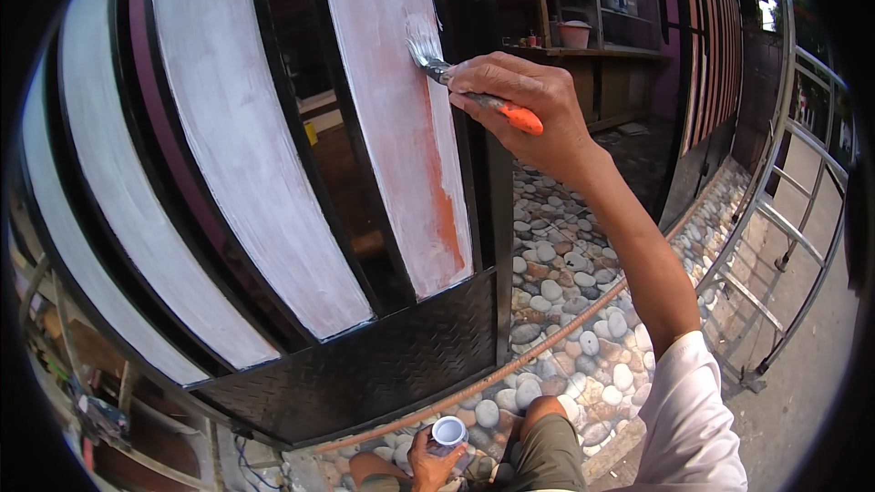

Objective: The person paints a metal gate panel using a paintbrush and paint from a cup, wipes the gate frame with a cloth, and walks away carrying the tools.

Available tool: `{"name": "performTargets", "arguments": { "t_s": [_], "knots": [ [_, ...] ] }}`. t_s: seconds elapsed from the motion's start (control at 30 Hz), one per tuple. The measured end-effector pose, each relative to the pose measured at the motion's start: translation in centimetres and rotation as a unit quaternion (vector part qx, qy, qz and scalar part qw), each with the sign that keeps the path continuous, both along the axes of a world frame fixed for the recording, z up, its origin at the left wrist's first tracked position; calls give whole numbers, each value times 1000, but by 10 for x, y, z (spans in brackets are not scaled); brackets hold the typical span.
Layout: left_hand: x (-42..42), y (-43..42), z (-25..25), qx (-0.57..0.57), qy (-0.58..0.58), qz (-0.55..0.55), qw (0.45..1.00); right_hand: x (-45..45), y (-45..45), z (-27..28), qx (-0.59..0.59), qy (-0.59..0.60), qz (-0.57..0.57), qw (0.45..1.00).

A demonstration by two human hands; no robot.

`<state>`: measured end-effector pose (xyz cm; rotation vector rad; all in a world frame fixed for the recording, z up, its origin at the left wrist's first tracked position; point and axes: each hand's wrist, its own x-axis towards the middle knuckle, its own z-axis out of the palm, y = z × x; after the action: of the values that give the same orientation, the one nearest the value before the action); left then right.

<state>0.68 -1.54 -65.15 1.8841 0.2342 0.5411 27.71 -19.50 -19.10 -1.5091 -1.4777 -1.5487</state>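
My right hand (529,105) is closed around a paintbrush (497,107) with an orange-tipped handle. Its white-coated bristles press against a slat (383,82) of a black-framed gate. White paint covers most of that slat, while an orange strip (444,219) shows along its lower right side. Low in the view, near my knees, my left hand (433,466) grips a small cup (448,433) with pale paint inside. The slats to the left (228,109) look white all over.
A dark patterned metal panel (365,364) forms the gate's bottom. Rounded pebbles (547,292) cover the ground beside it, crossed by a rusty rail (538,342). At right stands a metal ladder-like frame (793,210). Shelves with a pink bucket (574,34) are behind the gate.
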Motion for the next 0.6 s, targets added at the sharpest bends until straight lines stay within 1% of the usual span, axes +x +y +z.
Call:
{"name": "performTargets", "arguments": {
  "t_s": [0.03,0.1,0.13,0.2,0.23,0.3,0.37,0.47,0.5,0.57,0.6],
  "knots": [
    [-1,1,-2,20,3,5,1000,-8,-4,-12,-3,0,0,1000],
    [-1,0,-3,37,6,11,999,-24,-11,-33,-130,104,-15,986],
    [0,-1,-2,26,7,9,1000,-27,-14,-33,-132,103,-15,986],
    [-1,-1,0,15,8,7,1000,-35,-20,-29,-223,200,19,954],
    [-2,-1,1,20,15,6,1000,-34,-19,-23,-223,200,19,954],
    [0,-1,4,25,20,5,999,-22,-15,5,-142,128,47,980],
    [1,-2,6,-5,21,0,1000,-12,-8,39,-91,64,31,993],
    [2,-4,13,-3,23,3,1000,-7,-2,76,-33,-80,-9,996],
    [1,-2,13,-2,22,4,1000,-8,-1,76,-32,-81,-8,996],
    [2,0,9,29,9,9,1000,-9,0,77,13,-142,27,989],
    [3,0,7,27,8,9,1000,-7,1,70,3,-144,8,990]
  ]
}}
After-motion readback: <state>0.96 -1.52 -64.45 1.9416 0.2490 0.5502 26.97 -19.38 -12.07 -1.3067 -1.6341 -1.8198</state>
